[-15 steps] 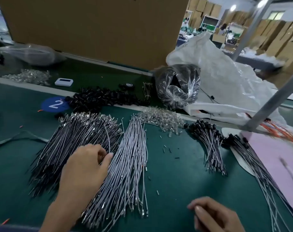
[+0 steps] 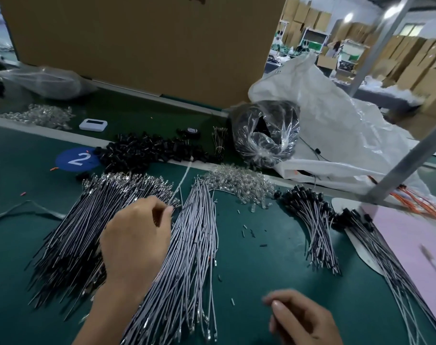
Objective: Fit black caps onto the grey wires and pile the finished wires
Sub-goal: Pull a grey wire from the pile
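Writing: a blue round sticker [image 2: 76, 159] reads "2" in white, beyond the left hand and to its left. No other text can be read.
Left hand [image 2: 137, 241]: thumb and fingertips pinch one wire [image 2: 183, 178], which rises, blurred, away from the hand towards the caps.
Right hand [image 2: 304, 319]: low and nearest the person, fingers curled and blurred. I cannot tell whether it holds anything.
Grey wires [image 2: 194, 245]: one long bundle, too many to count, lying on the table [image 2: 274, 265] between the two hands, partly under the left hand.
Dark wires [image 2: 82, 220]: one fanned bundle under and left of the left hand.
Caps [image 2: 147, 151]: one loose black heap beyond the left hand, just right of the sticker.
Capped wires [image 2: 311, 220]: two piles beyond the right hand, the second further right, beside a pink sheet [image 2: 411, 250].
Clear parts [image 2: 239, 181]: one heap beyond the grey wires; a second heap far left.
Bag [image 2: 266, 138]: one clear bag of black parts, beyond the clear heap, against a white sack [image 2: 336, 125].
Device [image 2: 93, 125]: one small white box beyond the sticker.
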A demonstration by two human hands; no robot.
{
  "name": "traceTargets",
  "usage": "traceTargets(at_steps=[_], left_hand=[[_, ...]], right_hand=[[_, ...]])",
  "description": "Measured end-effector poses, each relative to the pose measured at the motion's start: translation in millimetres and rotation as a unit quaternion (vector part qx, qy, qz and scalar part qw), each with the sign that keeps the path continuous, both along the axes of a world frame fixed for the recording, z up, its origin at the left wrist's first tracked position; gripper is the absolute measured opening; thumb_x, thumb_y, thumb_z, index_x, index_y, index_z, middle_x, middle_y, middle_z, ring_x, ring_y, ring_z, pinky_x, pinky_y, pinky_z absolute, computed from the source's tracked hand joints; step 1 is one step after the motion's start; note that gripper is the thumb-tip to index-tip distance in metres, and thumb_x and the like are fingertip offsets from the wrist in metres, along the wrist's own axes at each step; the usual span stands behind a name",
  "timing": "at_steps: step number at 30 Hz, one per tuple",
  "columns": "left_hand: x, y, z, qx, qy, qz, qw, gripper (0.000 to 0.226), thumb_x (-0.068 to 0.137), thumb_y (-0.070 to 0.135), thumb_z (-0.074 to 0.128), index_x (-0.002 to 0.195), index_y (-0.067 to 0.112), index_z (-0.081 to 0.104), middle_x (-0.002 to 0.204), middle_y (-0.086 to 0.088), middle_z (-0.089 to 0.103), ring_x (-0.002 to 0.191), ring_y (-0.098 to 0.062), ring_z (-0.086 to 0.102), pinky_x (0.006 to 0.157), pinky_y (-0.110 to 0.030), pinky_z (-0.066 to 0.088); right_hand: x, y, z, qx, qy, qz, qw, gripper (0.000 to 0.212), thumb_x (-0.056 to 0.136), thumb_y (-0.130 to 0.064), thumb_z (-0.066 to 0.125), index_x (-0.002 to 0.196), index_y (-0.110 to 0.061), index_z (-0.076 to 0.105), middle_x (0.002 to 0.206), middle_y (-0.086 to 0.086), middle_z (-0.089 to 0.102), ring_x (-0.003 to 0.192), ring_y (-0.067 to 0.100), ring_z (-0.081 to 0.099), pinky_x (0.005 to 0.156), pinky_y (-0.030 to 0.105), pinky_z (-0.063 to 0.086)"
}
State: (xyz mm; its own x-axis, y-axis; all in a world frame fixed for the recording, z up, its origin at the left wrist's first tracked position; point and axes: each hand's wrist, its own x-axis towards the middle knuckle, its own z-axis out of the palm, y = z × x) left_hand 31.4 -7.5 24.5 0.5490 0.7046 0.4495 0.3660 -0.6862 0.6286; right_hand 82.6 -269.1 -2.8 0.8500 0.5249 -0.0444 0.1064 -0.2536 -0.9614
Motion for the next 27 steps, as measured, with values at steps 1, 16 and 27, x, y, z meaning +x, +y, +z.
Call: traceTargets(at_steps=[1,16,27], left_hand=[[3.2,-5.5,7.4,-0.012,-0.035,-0.03,0.999,0.007,0.082,0.023,0.076,0.077,0.022,0.07,0.061,0.016,0.056,0.05,0.003,0.05,0.044,-0.011,0.031],[16.6,-54.5,-23.8,-0.086,-0.054,-0.256,0.961,0.044,0.087,0.062,0.053,0.094,0.024,0.074,0.083,0.016,0.07,0.073,-0.001,0.063,0.069,-0.022,0.052],[56.3,17.4,-26.0,0.087,0.217,-0.085,0.969,0.03,0.098,0.035,0.055,0.124,0.024,0.064,0.116,0.003,0.061,0.113,-0.018,0.047,0.093,-0.031,0.042]], right_hand=[[5.7,9.7,9.2,0.009,-0.021,-0.001,1.0,0.035,0.091,0.003,0.058,0.082,-0.025,0.076,0.063,0.015,0.068,0.049,0.013,0.053,0.049,0.019,0.042],[65.8,53.7,45.3,0.177,0.021,-0.14,0.974,0.016,0.094,-0.009,0.057,0.088,-0.008,0.072,0.062,0.003,0.062,0.048,0.006,0.047,0.045,0.014,0.037],[38.0,2.9,16.4,0.179,0.093,-0.19,0.961,0.019,0.075,-0.025,0.061,0.078,-0.013,0.076,0.057,0.007,0.056,0.042,0.007,0.042,0.04,0.013,0.035]])
